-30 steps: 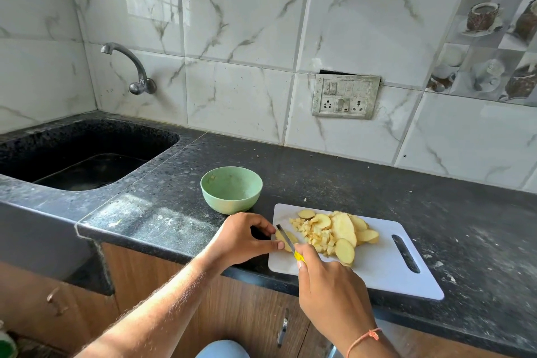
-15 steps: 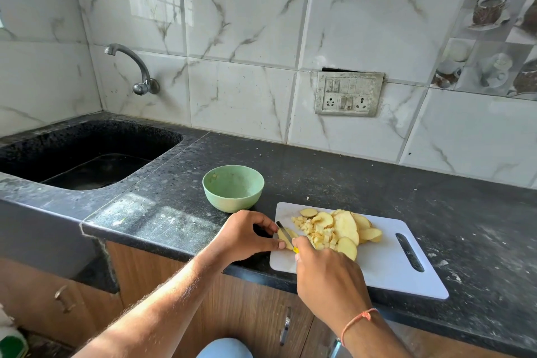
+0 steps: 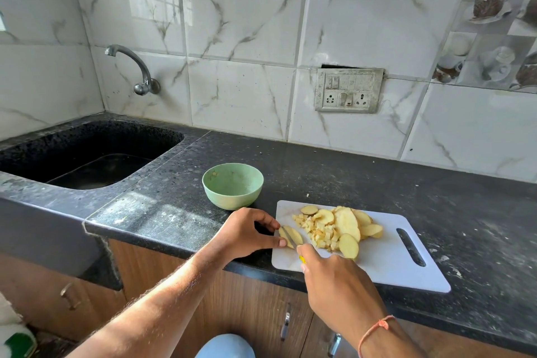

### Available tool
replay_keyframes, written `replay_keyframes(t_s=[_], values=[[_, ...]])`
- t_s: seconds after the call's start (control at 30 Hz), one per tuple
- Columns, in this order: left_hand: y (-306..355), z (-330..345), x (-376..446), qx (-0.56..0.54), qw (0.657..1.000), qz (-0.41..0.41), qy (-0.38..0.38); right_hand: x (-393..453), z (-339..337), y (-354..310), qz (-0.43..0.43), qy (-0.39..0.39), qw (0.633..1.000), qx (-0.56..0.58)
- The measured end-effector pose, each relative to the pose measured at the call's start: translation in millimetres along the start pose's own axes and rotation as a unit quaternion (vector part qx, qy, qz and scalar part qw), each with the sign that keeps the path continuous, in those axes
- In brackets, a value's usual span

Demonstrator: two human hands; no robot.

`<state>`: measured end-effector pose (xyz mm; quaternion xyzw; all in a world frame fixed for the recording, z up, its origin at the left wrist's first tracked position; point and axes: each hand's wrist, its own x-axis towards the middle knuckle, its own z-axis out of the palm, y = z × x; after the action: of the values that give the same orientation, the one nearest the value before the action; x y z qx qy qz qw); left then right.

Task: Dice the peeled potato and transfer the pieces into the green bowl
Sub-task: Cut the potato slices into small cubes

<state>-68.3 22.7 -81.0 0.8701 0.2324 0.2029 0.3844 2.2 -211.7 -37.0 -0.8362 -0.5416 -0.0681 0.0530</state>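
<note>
Potato slice lies at the cutting board's left edge, pinched by the left hand while the right hand grips the knife mid-dicing; next, more cuts, then into the green bowl.

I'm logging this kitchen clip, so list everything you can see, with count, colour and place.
bowl: one, green, counter left of board
cutting board: one, white, counter front edge
potato slices: several, pale yellow, on board
potato cubes: small pile, yellow, board middle
knife: one, yellow handle, across a slice
sink: one, black, far left
tap: one, metal, wall above sink
switch panel: one, grey, wall
left hand: pinches slice
right hand: grips knife
</note>
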Motion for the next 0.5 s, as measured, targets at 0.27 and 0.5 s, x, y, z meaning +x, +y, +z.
replay_keyframes(t_s=[0.27,0.5], values=[[-1.5,0.6,0.8,0.004,1.000,-0.005,0.000,-35.9,-6.7,8.9,-0.001,-0.042,0.999,0.012],[-2.2,1.8,-0.5,0.010,1.000,0.002,0.007,-53.5,5.5,18.6,0.035,0.007,0.998,0.048]])
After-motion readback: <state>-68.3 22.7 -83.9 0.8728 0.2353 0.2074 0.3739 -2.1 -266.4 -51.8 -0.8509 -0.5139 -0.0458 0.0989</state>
